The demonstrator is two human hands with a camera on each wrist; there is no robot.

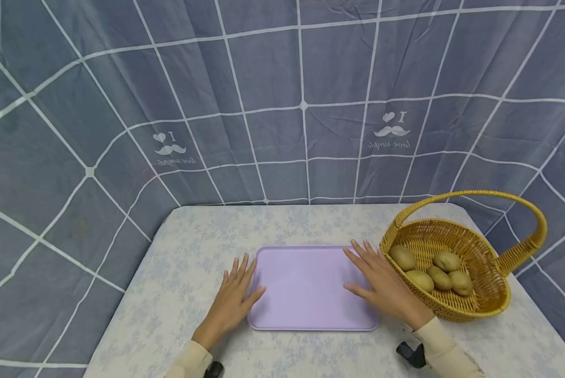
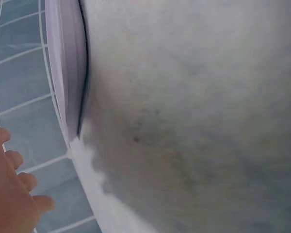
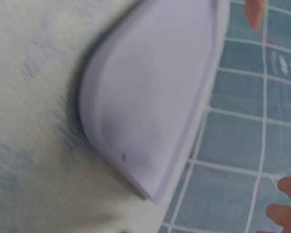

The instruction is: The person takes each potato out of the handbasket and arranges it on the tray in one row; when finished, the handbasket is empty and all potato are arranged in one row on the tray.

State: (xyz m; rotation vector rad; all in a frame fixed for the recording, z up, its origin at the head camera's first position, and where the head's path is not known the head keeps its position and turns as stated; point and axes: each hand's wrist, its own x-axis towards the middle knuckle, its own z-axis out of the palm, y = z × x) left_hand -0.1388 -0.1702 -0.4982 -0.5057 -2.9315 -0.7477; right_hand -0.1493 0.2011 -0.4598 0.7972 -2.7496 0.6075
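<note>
A flat purple tray (image 1: 312,289) lies on the patterned tablecloth; its edge shows in the left wrist view (image 2: 68,63) and a corner in the right wrist view (image 3: 140,97). My left hand (image 1: 232,299), fingers spread, is at the tray's left edge, holding nothing. At the right side my right hand (image 1: 386,283) is over the tray's edge, fingers spread and empty, close to the basket. In the wrist views the left hand (image 2: 12,189) and right hand (image 3: 288,199) show only partly. Whether either hand touches the tray, I cannot tell.
A yellow wicker basket (image 1: 492,294) with a tall handle stands on the right of the table (image 1: 169,273), holding several potatoes (image 1: 447,261). A grey-blue curtain (image 1: 273,68) with white grid lines hangs behind and beside the table. Black bands show near both wrists.
</note>
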